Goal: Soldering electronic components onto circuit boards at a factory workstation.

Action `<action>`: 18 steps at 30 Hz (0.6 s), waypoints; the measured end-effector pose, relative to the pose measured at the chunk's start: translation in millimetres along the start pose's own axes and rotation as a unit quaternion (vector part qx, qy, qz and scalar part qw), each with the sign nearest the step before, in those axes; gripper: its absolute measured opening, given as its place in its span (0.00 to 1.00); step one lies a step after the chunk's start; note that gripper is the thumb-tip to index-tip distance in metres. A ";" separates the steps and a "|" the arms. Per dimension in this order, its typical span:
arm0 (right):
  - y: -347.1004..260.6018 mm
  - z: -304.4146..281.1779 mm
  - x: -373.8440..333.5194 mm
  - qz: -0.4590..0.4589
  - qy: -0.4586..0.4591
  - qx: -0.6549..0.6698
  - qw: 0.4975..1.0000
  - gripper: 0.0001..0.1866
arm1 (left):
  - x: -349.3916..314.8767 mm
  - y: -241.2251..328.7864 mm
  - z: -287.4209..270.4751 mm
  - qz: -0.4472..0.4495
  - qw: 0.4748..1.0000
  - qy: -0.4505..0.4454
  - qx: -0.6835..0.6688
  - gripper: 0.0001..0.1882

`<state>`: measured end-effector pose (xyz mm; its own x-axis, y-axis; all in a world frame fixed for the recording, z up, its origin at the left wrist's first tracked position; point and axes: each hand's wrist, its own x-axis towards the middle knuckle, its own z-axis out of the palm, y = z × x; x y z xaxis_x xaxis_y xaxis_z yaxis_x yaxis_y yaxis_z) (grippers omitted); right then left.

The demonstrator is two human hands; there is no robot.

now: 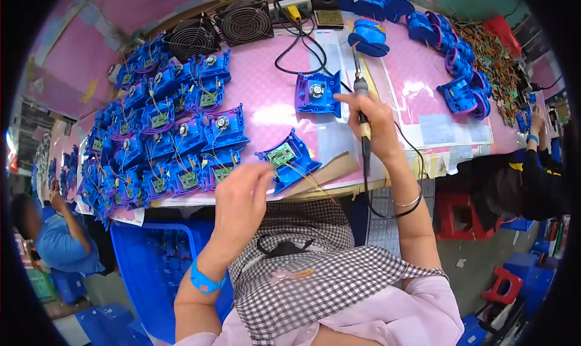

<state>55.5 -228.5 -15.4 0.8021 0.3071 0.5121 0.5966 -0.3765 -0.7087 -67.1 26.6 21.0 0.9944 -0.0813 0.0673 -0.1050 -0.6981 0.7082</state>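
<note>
My right hand is closed around a soldering iron, its metal tip pointing toward the far side of the table. Close to the near edge lies a blue plastic housing with a green circuit board and thin loose wires. My left hand is beside that board, fingers drawn together; whatever they pinch is too small to make out. Beyond, just left of the iron, sits another blue housing with a round silver speaker.
Rows of blue housings cover the table's left. Two black fans stand behind, near a coiled black cable. Blue spools and a heap of small boards lie far right. A blue bin is below left; co-workers sit either side.
</note>
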 end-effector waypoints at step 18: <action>-3.8 13.7 2.5 -0.119 -0.028 -0.123 0.985 0.13 | 30.5 0.7 -13.6 0.106 0.965 -0.007 0.240 0.06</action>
<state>55.0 -214.4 -18.1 0.6400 0.4582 0.6168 0.7613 -0.4865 -0.4285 -36.6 33.4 33.1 0.9499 -0.2663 0.1636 -0.3028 -0.9135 0.2717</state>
